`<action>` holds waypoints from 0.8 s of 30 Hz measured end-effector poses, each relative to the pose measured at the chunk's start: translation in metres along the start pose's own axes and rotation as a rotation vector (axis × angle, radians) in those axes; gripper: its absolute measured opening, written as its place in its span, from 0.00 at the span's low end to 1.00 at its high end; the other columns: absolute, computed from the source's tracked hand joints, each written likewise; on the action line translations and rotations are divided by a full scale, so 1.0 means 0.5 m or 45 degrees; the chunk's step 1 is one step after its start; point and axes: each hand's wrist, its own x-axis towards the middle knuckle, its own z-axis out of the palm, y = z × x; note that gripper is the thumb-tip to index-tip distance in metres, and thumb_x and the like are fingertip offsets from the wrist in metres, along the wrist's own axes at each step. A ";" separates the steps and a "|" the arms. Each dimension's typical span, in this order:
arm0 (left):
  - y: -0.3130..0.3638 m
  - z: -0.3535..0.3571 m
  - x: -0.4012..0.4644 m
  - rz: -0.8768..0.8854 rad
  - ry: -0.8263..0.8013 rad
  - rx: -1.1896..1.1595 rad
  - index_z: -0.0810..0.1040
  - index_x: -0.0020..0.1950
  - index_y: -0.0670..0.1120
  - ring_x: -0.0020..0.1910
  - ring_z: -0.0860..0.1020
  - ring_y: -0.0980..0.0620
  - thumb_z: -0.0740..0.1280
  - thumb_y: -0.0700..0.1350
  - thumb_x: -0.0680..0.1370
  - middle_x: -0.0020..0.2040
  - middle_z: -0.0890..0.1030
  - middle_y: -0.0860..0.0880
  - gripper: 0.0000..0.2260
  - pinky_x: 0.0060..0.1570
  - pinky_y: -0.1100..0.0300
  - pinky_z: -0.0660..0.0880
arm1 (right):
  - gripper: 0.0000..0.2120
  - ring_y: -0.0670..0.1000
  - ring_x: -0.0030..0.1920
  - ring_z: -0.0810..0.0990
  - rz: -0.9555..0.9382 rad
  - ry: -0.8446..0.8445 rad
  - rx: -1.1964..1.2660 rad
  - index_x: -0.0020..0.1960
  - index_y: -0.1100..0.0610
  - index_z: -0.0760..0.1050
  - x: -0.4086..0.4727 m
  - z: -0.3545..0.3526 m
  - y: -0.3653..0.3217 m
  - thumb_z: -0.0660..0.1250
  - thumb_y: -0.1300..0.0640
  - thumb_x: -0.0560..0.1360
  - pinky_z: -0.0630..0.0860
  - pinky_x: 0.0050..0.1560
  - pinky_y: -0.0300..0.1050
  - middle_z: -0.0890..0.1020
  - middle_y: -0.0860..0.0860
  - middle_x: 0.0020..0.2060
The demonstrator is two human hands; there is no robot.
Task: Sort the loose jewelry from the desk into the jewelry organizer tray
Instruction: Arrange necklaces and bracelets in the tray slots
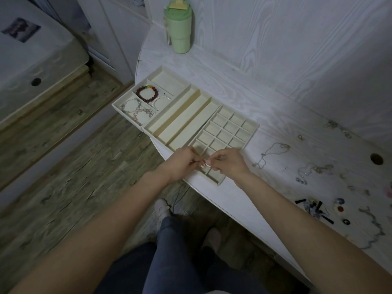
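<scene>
Just one view here, a wide-angle cam worn on the person's head, looking forward and steeply down. It sits close enough that both forearms stretch in from the bottom corners and the hands meet near the middle. The surface [275,128] runs diagonally from upper middle to lower right, with the floor [63,155] and the person's own legs showing at left and below. Edges bend a fair bit from the lens. No second view to overlap with.

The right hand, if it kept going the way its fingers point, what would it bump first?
Probably the left hand. The right hand points left at it, fingers nearly touching above the grid tray, though depth is unclear.
</scene>
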 end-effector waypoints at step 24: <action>0.025 0.029 0.011 -0.333 0.188 0.081 0.76 0.53 0.45 0.53 0.74 0.47 0.70 0.49 0.74 0.54 0.75 0.46 0.11 0.47 0.56 0.71 | 0.13 0.61 0.44 0.82 -0.104 0.169 -0.458 0.42 0.73 0.77 0.012 0.037 0.009 0.72 0.61 0.73 0.77 0.49 0.56 0.82 0.65 0.42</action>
